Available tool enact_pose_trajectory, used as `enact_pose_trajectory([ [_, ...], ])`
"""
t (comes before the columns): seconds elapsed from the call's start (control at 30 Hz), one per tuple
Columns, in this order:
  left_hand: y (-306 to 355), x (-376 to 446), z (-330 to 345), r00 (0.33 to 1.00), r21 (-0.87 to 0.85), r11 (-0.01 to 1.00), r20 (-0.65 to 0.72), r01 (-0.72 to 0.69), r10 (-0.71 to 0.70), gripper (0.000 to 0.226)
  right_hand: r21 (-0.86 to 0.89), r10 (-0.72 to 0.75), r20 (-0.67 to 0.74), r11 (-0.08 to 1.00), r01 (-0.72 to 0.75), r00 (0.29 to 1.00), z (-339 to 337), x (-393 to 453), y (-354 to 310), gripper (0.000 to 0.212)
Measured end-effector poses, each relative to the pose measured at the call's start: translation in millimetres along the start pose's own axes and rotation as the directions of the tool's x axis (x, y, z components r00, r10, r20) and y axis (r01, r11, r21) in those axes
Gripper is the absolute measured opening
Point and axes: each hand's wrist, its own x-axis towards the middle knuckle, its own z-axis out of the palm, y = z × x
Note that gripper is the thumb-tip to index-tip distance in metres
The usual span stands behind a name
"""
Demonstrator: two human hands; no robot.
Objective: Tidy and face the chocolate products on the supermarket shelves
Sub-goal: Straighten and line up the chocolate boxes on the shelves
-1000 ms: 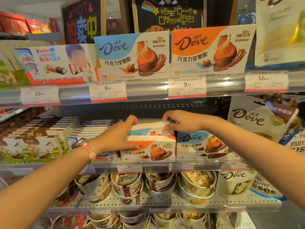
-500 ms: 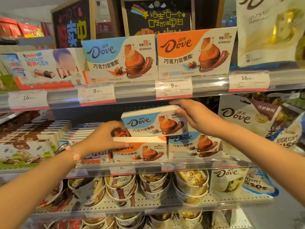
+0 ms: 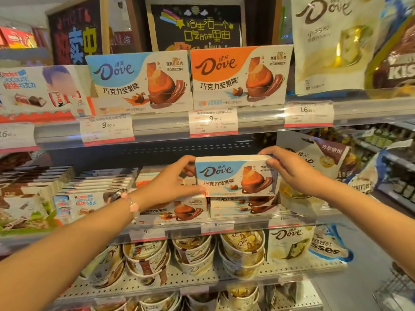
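Both hands, left hand (image 3: 170, 185) and right hand (image 3: 289, 169), clamped on blue box (image 3: 235, 176), face-forward above blue stack; orange stack (image 3: 175, 209) at 8 o'clock unfaced.

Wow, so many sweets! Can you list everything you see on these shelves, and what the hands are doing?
Held Dove box: one, blue-white, middle shelf, atop a stack.
Dove display boxes: two, blue and orange, top shelf.
Orange Dove box: one, middle shelf, behind the left hand.
Kinder boxes: white-red, top left.
Dove cups: several, gold-white, lower shelf.
Dove bag: one, white, top right.
Price tags: several, white-red, shelf edges.
Left hand: grips the held box's left end.
Right hand: grips its right end.
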Motion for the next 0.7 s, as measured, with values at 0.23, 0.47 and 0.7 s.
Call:
enact_pose_trajectory([
  [0.23,9.9,18.0,16.0,1.000,-0.073,0.997,0.013,-0.007,0.008,0.023,-0.109,0.012,0.047,0.994,-0.007,0.999,-12.0,-16.9,10.3,0.080],
  [0.47,1.9,23.8,28.7,0.999,0.085,0.996,-0.020,-0.037,0.038,0.017,-0.073,0.100,0.141,0.993,-0.091,0.985,-7.8,-23.3,15.3,0.031],
  [0.7,-2.4,18.8,30.3,0.994,0.137,0.986,-0.048,-0.094,0.102,0.018,-0.204,0.048,0.218,0.979,-0.003,0.975,-0.7,-30.3,19.3,0.039],
])
